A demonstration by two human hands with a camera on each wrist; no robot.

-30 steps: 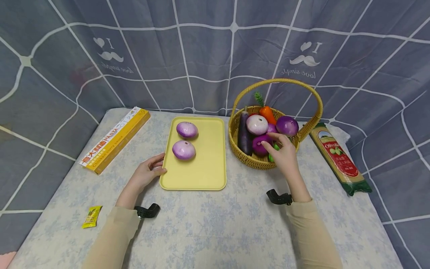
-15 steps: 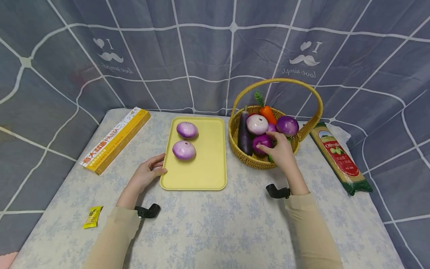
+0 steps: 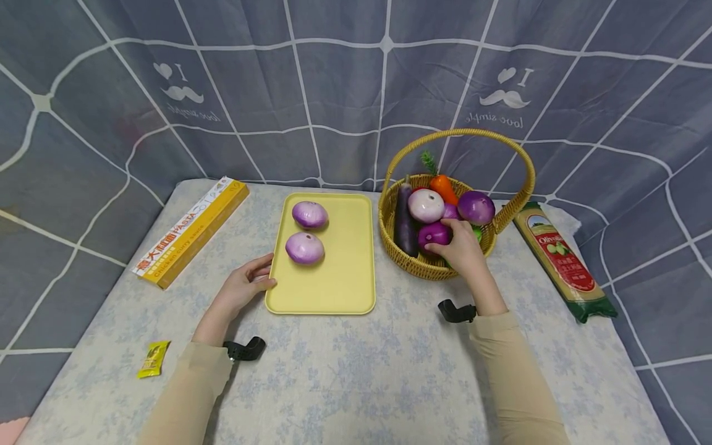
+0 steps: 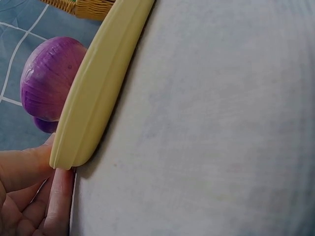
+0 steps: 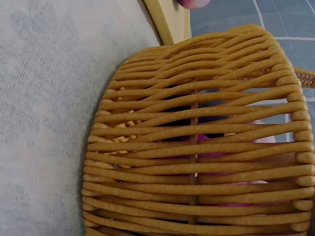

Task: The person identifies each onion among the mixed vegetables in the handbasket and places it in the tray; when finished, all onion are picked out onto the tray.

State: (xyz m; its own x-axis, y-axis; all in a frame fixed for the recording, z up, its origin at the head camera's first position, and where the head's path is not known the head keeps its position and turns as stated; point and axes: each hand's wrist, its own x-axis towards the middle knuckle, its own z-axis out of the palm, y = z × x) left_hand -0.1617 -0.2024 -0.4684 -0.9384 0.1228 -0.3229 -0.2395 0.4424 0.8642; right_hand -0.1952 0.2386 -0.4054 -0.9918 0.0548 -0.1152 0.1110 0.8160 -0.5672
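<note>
Reaching into the wicker basket (image 3: 408, 264) from its five o'clock side, the right hand (image 3: 466, 246) has thumb and fingers curled about a deep purple onion (image 3: 434, 237), parted just enough to span it. That onion sits in the basket, a little toward six o'clock from its middle; the right wrist view meets mostly weave, so the fingertips are largely hidden there.

Around it in the basket lie an eggplant (image 3: 405, 222) at nine o'clock, a pale onion (image 3: 426, 206) at eleven, an orange vegetable (image 3: 443, 188) with a leafy green top at twelve, and a round purple vegetable (image 3: 476, 207) at two.

At the eight o'clock edge of the yellow tray (image 3: 345, 266), the left hand (image 3: 240, 285) pinches the rim, thumb and fingers nearly closed on either side of it. Two purple onions rest on the tray, one (image 3: 309, 215) toward eleven o'clock, the other (image 3: 304, 248) toward nine. Away from the tray, the pasta box (image 3: 191, 235) lies at nine o'clock and a small yellow packet (image 3: 153, 360) at eight.
</note>
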